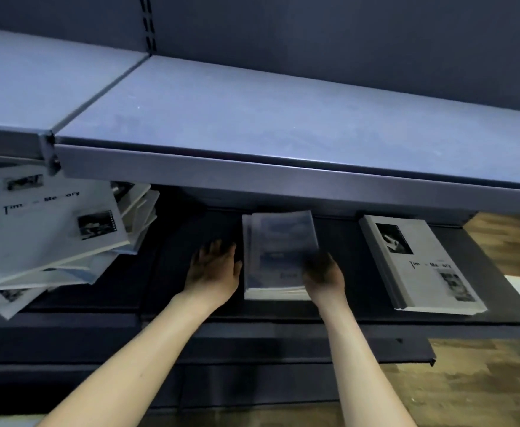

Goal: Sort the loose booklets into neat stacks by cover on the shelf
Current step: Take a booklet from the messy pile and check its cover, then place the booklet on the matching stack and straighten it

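Our right hand (323, 274) rests on the middle stack (278, 257) (grip blurred, we cannot tell); our left hand (214, 269) lies flat, fingers released, beside it.

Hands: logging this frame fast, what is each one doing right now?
Left hand: open, fingers straight, beside the middle stack, holding nothing.
Right hand: on the stack's near right corner; blurred, grip cannot be told.
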A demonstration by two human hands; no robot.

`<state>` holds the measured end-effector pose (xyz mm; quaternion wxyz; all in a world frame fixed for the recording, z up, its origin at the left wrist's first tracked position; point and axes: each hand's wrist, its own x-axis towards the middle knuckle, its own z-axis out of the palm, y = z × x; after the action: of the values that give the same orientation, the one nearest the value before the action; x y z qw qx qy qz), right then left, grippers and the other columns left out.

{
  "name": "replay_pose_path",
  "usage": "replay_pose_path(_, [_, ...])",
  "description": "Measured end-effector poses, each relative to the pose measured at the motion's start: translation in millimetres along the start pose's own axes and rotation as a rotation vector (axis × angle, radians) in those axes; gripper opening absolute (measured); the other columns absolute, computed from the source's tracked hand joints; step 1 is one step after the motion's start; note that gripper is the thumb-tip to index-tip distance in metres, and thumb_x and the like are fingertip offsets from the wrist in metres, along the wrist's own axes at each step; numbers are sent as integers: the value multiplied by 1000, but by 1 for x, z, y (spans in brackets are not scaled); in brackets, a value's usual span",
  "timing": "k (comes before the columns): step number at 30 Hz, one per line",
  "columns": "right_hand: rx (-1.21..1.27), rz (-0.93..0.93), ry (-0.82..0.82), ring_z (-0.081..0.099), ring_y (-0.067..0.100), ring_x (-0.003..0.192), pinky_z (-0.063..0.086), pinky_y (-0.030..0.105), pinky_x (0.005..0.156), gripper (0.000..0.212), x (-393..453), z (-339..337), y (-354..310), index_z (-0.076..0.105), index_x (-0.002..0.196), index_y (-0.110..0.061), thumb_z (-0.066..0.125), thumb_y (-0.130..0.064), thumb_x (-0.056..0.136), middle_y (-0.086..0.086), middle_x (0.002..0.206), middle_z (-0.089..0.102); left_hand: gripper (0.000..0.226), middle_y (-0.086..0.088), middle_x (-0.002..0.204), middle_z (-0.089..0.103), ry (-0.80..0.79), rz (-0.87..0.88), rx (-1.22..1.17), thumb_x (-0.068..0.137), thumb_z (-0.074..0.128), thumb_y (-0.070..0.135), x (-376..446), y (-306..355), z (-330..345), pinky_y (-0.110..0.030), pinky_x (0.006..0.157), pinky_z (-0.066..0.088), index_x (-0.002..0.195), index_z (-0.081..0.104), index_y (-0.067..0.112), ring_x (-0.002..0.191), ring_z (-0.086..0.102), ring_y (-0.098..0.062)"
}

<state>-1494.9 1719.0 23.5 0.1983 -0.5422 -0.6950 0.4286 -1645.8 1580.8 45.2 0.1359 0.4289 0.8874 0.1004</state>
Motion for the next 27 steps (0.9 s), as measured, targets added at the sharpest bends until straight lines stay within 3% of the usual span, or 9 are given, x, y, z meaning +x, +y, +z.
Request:
replay_pose_path(3, [35, -19, -31, 54, 40, 120, 44, 43, 104, 49, 12, 3, 4, 55, 127, 8, 53, -27, 92, 27, 127, 57, 52, -6, 156, 25, 16, -22, 1, 103, 31, 39, 1, 7, 3, -41, 117, 21, 152, 25, 24, 142, 25, -30])
replay_pose_path(5, [27, -37, -60, 49, 43, 125, 40, 50, 109, 64, 18, 9, 13, 51, 130, 9, 51, -37, 85, 31, 134, 51, 52, -6, 157, 23, 10, -39, -12, 102, 32, 39, 0, 12, 4, -42, 117, 22, 152, 25, 25, 143, 23, -30])
replay_pose_path(8, [-165, -65, -46, 56, 28, 118, 45, 34, 97, 34, 10, 9, 16, 56, 129, -12, 49, -30, 101, 9, 127, 59, 51, -5, 158, 22, 12, -52, -9, 102, 34, 39, -3, 17, 6, -43, 117, 22, 150, 27, 27, 144, 21, -30])
replay_pose_path(10, [-109, -52, -60, 59, 22, 110, 43, 27, 85, 30, 6, 9, 19, 56, 127, -18, 51, -33, 102, 6, 123, 61, 49, -4, 157, 22, 20, -57, -8, 102, 34, 39, -7, 20, 5, -42, 116, 21, 150, 28, 28, 144, 21, -30])
replay_pose_path(13, [-63, -71, -50, 60, 25, 110, 40, 26, 81, 31, 6, 12, 21, 54, 129, -15, 49, -32, 103, 9, 123, 61, 48, -5, 159, 19, 23, -77, -2, 102, 33, 38, -12, 24, 3, -43, 117, 20, 149, 28, 27, 145, 18, -30])
replay_pose_path(16, [-52, -73, -5, 57, 29, 117, 42, 28, 87, 39, 7, 16, 23, 50, 136, -11, 47, -31, 103, 13, 133, 56, 51, -6, 161, 13, 13, -116, 18, 103, 32, 41, -18, 23, 2, -42, 119, 18, 151, 25, 26, 147, 14, -30])
replay_pose_path(18, [-94, -125, 53, 49, 33, 127, 45, 40, 101, 46, 3, 16, 22, 46, 141, -9, 50, -30, 100, 16, 142, 48, 53, -6, 161, 13, 27, -138, 30, 103, 32, 42, -24, 21, -1, -41, 119, 17, 153, 22, 27, 147, 14, -30])
replay_pose_path(21, [-221, -281, 95, 36, 33, 140, 36, 47, 113, 55, -8, 20, 12, 41, 146, -10, 53, -33, 98, 16, 150, 40, 55, -6, 160, 16, 63, -158, 46, 102, 32, 44, -34, 15, -6, -40, 118, 18, 153, 22, 26, 146, 16, -30])
replay_pose_path(27, [-232, -469, -147, 24, 21, 149, 22, 42, 122, 66, -47, 47, -33, 32, 153, -26, 45, -57, 96, -2, 159, 31, 59, -10, 154, 30, 229, -193, 99, 99, 41, 45, -61, -9, -16, -42, 112, 28, 151, 28, 21, 141, 27, -33])
